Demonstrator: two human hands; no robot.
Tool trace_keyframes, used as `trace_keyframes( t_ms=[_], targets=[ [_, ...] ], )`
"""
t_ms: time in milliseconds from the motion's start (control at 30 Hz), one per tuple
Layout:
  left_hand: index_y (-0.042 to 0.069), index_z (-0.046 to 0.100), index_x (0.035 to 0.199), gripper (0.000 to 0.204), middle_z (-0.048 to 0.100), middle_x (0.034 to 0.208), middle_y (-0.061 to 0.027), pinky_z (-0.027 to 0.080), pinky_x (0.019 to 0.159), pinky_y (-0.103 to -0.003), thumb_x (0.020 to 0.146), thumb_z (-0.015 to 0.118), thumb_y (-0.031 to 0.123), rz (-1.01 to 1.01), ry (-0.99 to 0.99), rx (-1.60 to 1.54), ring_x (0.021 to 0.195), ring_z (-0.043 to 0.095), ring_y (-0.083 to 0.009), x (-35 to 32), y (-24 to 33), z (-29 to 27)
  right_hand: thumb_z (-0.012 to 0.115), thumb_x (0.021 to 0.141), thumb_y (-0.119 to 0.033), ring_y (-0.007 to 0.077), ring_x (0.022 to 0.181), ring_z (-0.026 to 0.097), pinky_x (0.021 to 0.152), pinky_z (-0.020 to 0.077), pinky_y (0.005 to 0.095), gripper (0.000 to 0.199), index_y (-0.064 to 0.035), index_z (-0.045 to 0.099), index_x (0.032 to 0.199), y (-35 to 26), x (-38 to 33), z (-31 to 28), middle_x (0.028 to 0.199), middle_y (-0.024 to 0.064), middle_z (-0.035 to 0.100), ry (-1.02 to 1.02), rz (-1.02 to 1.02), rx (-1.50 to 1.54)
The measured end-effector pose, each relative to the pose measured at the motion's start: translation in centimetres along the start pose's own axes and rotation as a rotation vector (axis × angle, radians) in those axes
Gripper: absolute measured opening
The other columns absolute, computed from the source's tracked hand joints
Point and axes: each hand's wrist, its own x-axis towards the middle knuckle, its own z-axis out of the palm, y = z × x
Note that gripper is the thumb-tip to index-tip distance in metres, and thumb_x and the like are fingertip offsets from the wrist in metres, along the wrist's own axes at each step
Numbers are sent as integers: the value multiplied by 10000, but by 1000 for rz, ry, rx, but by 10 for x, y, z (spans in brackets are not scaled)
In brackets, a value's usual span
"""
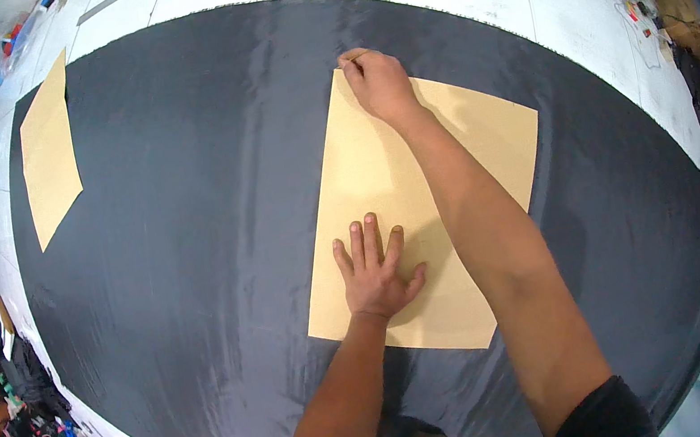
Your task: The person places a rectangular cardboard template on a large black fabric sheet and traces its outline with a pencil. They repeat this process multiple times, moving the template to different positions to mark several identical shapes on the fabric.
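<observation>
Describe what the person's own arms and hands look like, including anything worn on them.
Both hands are bare, with no gloves, rings or watch visible. The left hand has a bare forearm all the way to the lower picture edge, no sleeve showing. The right hand also has a bare forearm; a dark, black-looking sleeve covers the upper arm near the lower edge.

Tan paper pattern [381, 187]: flat 4-sided sheet, lying on dark grey fabric [208, 240], right of centre. Left hand [373, 271] pressed flat on its lower part, fingers spread. Right hand [378, 83] at its top-left corner, fingers pinched together at the edge; what they hold is unclear.
</observation>
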Motion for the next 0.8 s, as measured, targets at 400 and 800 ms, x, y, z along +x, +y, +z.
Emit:
trace_keyframes(
  t_ms=[400,800],
  targets=[
    [178,582,1378,784,349,1580,-244,175,1154,-719,715,783,545,-9,-12,-8,1474,300,-459,-5,-4,2,547,1017,-225,381,1036,674,910,529,473,262,-29,705,1090,31,-35,-56,1078,212,717,14,147,-192],
    [191,569,1397,796,308,1611,-231,133,1180,-701,726,765,572,-29,-43,22,1496,267,-442,-5,-8,3,524,1033,-273,383,1014,686,883,531,455,300,-52,708,1121,74,-66,-108,1071,193,724,121,278,-247]
  ],
)
